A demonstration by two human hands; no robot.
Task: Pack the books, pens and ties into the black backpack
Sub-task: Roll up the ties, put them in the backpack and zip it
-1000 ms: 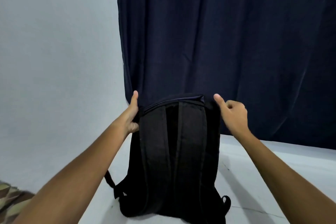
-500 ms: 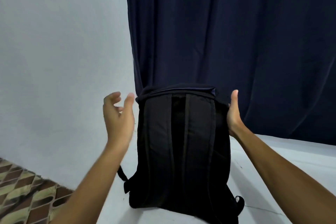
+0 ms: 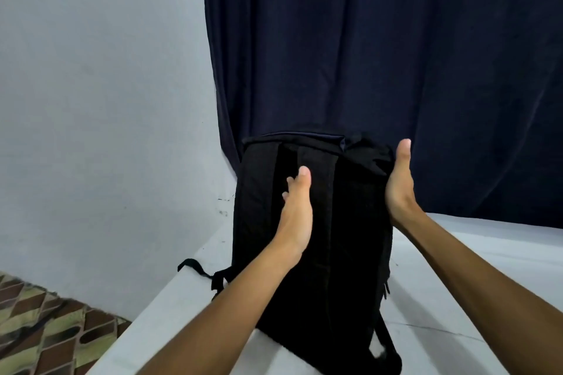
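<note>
The black backpack (image 3: 341,222) stands upright on a white table (image 3: 457,283), its strap side facing me and its top closed. My left hand (image 3: 297,210) lies in front of the back panel with fingers extended over a shoulder strap. My right hand (image 3: 399,183) presses flat against the bag's upper right side, thumb pointing up. No books, pens or ties are in view.
A dark blue curtain (image 3: 380,55) hangs right behind the bag. A pale wall (image 3: 100,100) fills the left. Patterned floor tiles (image 3: 45,323) show past the table's left edge. A loose strap (image 3: 195,266) trails off the bag's lower left.
My left hand moved from beside the bag's left edge onto its back panel. My right hand stays against the right side. The view has shifted closer to the bag.
</note>
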